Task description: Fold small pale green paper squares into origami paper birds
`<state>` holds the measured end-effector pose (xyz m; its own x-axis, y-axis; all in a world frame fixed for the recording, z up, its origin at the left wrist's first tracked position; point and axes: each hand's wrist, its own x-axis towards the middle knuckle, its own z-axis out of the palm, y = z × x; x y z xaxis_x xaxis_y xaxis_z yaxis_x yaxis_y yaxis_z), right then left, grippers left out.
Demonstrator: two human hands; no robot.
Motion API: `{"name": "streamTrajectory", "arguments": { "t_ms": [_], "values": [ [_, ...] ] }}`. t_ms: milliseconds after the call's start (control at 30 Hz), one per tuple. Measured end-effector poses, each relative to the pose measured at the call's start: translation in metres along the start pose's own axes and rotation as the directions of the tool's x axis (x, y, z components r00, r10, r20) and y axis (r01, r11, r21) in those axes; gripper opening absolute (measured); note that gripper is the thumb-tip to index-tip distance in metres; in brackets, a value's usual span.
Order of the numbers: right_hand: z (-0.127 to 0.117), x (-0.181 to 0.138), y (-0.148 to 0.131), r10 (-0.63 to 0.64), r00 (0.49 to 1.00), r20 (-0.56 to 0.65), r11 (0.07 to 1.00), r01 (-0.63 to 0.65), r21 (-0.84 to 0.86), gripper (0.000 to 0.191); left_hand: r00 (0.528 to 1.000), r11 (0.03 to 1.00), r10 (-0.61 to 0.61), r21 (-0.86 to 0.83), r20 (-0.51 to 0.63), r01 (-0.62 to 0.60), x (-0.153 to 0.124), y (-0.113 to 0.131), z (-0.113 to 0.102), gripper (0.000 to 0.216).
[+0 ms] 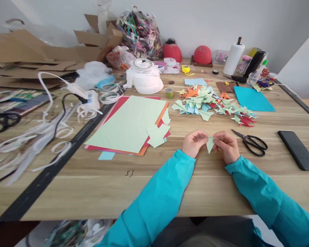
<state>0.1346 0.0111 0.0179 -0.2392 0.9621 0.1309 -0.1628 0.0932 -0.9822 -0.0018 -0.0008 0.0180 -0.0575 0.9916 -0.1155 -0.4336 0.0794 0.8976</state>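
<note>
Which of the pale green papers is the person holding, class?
The small folded piece pinched between the left hand and right hand. The others lie unheld: the large sheet, the loose pieces at its right, those in the folded heap.

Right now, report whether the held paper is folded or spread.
Folded: the green paper forms a small pointed wedge between left hand and right hand.

To the right hand's (226,146) right we see a black phone (299,151); beyond the left hand (194,144), a yellow tape measure (185,69).
</note>
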Motion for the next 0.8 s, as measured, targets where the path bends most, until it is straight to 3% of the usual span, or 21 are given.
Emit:
{"name": "streamTrajectory", "arguments": {
  "t_ms": [167,367,633,800],
  "values": [
    [-0.0005,-0.0002,0.0000,0.003,1.000,-0.029,1.000,-0.003,-0.008,0.003,0.997,0.992,-0.081,-0.099,0.015,0.082,-0.0012,0.0019,0.0014,0.021],
    [-0.0004,0.0001,-0.0020,0.029,0.999,-0.025,0.999,-0.029,0.035,0.012,0.992,0.979,-0.119,-0.164,0.039,0.124,-0.0015,0.0029,0.0016,0.028],
    [0.0012,-0.0002,-0.0020,0.052,0.999,0.000,0.997,-0.052,0.053,0.021,0.997,0.989,-0.078,-0.131,-0.030,0.073,0.0003,0.0013,0.0012,0.028],
    [0.0009,0.0002,-0.0008,0.070,0.997,-0.041,0.997,-0.071,-0.005,0.012,0.998,0.995,-0.069,-0.066,-0.004,0.068,-0.0001,0.0003,0.0019,0.024]
  ]
}}
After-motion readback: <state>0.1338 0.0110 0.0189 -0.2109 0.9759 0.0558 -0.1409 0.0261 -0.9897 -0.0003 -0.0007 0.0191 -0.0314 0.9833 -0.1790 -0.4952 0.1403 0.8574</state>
